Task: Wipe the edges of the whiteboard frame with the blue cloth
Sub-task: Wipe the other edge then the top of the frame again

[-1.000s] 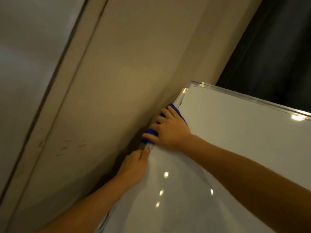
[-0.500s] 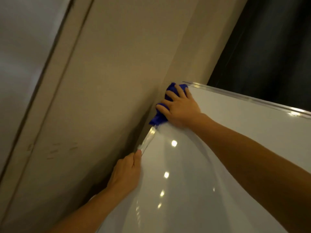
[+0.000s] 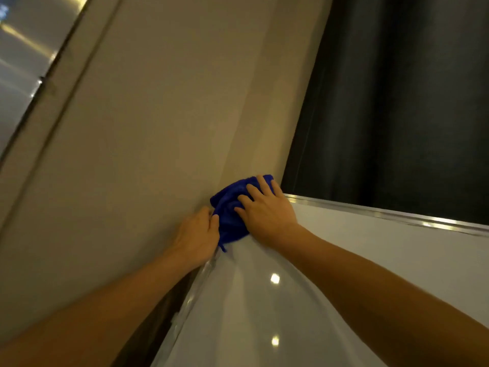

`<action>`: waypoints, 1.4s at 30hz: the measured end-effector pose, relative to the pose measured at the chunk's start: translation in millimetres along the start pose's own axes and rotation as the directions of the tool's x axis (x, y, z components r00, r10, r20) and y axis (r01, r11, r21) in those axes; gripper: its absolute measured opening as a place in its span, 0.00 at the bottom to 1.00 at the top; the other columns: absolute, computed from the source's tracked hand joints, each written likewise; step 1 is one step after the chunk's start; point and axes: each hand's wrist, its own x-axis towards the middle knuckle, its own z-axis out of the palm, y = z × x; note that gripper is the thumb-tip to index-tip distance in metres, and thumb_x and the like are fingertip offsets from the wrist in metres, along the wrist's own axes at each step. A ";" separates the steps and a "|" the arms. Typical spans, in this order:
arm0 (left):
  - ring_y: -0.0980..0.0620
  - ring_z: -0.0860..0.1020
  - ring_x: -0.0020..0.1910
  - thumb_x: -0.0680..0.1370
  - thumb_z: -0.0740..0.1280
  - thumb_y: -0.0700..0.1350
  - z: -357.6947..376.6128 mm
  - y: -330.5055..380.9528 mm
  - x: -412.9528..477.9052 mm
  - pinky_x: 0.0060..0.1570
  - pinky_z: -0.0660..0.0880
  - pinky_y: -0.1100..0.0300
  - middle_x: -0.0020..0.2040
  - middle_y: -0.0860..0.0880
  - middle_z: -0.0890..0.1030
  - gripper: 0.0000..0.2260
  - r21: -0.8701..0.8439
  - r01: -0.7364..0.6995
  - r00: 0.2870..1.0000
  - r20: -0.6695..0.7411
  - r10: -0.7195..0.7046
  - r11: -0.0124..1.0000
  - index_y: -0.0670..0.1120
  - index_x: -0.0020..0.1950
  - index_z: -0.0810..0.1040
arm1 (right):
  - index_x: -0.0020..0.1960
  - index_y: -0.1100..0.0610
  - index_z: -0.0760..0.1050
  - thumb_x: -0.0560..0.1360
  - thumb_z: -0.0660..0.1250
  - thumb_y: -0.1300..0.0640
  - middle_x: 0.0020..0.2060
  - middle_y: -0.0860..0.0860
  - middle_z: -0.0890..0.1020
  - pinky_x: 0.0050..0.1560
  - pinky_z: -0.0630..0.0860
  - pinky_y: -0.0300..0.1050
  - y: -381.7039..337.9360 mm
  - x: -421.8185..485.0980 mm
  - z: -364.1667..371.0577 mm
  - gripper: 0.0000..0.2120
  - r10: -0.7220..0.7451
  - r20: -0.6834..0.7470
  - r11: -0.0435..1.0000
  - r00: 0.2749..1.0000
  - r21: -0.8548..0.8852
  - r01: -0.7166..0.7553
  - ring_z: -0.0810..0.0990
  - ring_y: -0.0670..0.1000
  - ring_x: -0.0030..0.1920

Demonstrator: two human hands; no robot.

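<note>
Your right hand (image 3: pixel 267 214) lies flat, fingers spread, pressing the cloth (image 3: pixel 231 214) over the board's (image 3: pixel 344 274) upper-left corner; your left hand (image 3: pixel 197 238), loosely curled, pinches the cloth's edge and steadies the frame (image 3: pixel 383 214); keep the cloth wrapped over the rail and turn the corner without lifting; the top rail's long axis runs toward 3 o'clock, the side rail toward 7.

Cloth (image 3: pixel 230 215) on whiteboard (image 3: pixel 344 260) corner, wall (image 3: pixel 158 154) left, curtain (image 3: pixel 397 102) behind.
</note>
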 end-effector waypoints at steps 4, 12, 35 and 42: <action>0.45 0.75 0.59 0.83 0.53 0.47 -3.7 31.9 33.3 0.56 0.71 0.54 0.65 0.42 0.76 0.17 0.218 -0.170 0.985 0.052 0.163 0.961 0.43 0.69 0.68 | 0.74 0.50 0.63 0.82 0.47 0.42 0.77 0.54 0.61 0.76 0.47 0.60 39.1 -21.1 12.9 0.24 0.134 -0.038 0.979 0.990 0.159 -0.126 0.51 0.60 0.78; 0.46 0.53 0.77 0.80 0.48 0.61 45.7 85.2 62.3 0.74 0.52 0.48 0.79 0.46 0.55 0.29 0.315 -0.537 0.840 0.289 0.460 0.783 0.48 0.78 0.52 | 0.73 0.49 0.66 0.80 0.44 0.41 0.74 0.51 0.68 0.76 0.54 0.57 137.9 -126.4 -2.4 0.27 0.490 -0.064 0.871 0.869 0.081 -0.485 0.58 0.58 0.77; 0.36 0.33 0.75 0.68 0.34 0.74 120.9 132.5 13.8 0.69 0.36 0.32 0.78 0.44 0.34 0.42 0.153 -0.602 0.795 0.203 0.571 0.784 0.53 0.75 0.32 | 0.75 0.35 0.52 0.77 0.51 0.34 0.79 0.47 0.54 0.75 0.48 0.61 105.2 -153.0 -6.0 0.28 0.751 -0.105 0.657 0.651 0.207 -0.725 0.45 0.58 0.78; 0.36 0.36 0.75 0.65 0.27 0.73 139.8 171.6 -11.5 0.69 0.39 0.30 0.79 0.44 0.37 0.43 0.161 -0.681 0.730 0.229 0.645 0.714 0.53 0.76 0.34 | 0.73 0.51 0.66 0.81 0.55 0.50 0.77 0.51 0.61 0.77 0.50 0.58 208.3 -257.6 -38.9 0.21 0.821 -0.128 0.569 0.557 0.095 -0.817 0.52 0.58 0.78</action>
